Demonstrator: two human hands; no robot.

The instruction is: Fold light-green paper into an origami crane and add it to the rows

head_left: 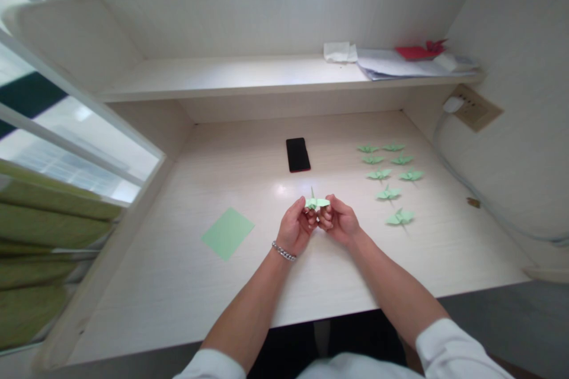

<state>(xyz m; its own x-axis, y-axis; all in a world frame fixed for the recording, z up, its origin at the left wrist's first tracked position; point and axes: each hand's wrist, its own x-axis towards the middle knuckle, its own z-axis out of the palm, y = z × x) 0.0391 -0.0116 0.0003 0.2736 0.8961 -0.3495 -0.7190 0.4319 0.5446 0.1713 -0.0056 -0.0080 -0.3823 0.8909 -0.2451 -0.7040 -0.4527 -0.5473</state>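
Chiefly: one pale desk [169,296], set with green paper.
One square sheet [227,234] is laid at left; left hand [297,226] and right hand [341,222] are closed in fingertip grips; one black phone [297,155] is placed beyond; eight folded cranes [400,218] are grouped at right; one held crane [316,204] is pinched between both hands, above the desk.

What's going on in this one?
A person holds a green paper bird at its wings, with the left hand on one side and the right hand on the other, over a desk. Eight similar birds sit off to the right. A flat green sheet lies to the left, and a phone lies beyond the hands.
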